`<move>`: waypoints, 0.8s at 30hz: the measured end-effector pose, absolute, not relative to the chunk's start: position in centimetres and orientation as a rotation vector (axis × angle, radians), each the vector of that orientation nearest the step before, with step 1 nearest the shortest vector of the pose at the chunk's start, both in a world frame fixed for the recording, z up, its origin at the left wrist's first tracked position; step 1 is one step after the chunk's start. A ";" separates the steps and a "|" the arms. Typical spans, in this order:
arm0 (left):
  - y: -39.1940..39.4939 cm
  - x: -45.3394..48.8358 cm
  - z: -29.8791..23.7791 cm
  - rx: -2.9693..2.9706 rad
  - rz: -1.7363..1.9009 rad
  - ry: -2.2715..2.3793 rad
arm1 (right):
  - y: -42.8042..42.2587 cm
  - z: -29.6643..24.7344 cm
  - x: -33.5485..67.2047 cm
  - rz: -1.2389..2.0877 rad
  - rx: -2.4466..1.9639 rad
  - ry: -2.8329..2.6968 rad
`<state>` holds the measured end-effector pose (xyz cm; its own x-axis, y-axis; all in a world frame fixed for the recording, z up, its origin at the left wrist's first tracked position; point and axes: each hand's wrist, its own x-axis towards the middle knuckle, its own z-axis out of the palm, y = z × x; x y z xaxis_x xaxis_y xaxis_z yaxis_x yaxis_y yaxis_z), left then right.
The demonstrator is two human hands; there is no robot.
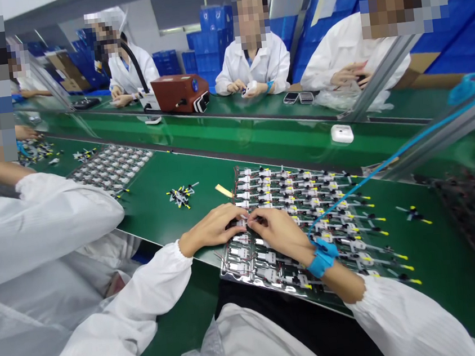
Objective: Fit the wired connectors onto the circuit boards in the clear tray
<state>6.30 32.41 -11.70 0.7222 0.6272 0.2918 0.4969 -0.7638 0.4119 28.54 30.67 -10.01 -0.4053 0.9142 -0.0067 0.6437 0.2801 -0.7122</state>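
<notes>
My left hand (215,227) reaches over the left side of a clear plastic tray (225,267), its thumb and fingers closed around a small white part (242,221). Close against it, my right hand (279,231) pinches at the same spot; what lies between its fingertips is too small and covered to make out. Rows of small white parts with thin wires, black pieces and yellow-tipped sticks (357,243) fill the tray. A blue wrist strap (323,258) with a blue cord circles my right wrist.
A pile of black and yellow-tipped pieces (182,195) lies left of the tray, near a yellowish strip (223,191). One loose piece (413,214) is on the right. Another filled tray (111,167) stands beside a co-worker's white sleeve (70,204). Co-workers sit across the bench behind a red-brown box (178,93).
</notes>
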 end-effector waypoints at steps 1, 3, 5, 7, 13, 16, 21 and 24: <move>32.4 6.3 -11.8 2.620 0.605 0.881 | 30.7 -10.0 28.5 0.905 -1.409 -2.148; 32.5 6.2 -11.9 2.627 0.616 0.872 | 30.7 -10.0 28.5 0.905 -1.421 -2.142; 32.5 6.3 -11.8 2.643 0.628 0.853 | 30.7 -10.0 28.4 0.903 -1.434 -2.141; 32.5 6.3 -11.7 2.661 0.636 0.832 | 30.7 -9.9 28.3 0.889 -1.457 -2.144; 32.4 6.5 -11.5 2.675 0.673 0.799 | 30.7 -9.8 28.0 0.819 -1.504 -2.179; 32.5 6.5 -11.6 2.671 0.675 0.798 | 30.8 -9.8 27.8 0.808 -1.498 -2.188; 32.4 6.3 -11.4 2.641 0.667 0.847 | 30.9 -9.3 27.9 0.794 -1.487 -2.244; 32.4 6.3 -11.2 2.595 0.618 0.952 | 30.7 -8.3 28.7 0.719 -1.488 -2.277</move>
<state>6.30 32.35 -11.23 0.6866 0.6676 0.2879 0.5351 -0.7321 0.4216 28.70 30.67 -8.28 -0.4019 0.9157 -0.0019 0.7509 0.3283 -0.5730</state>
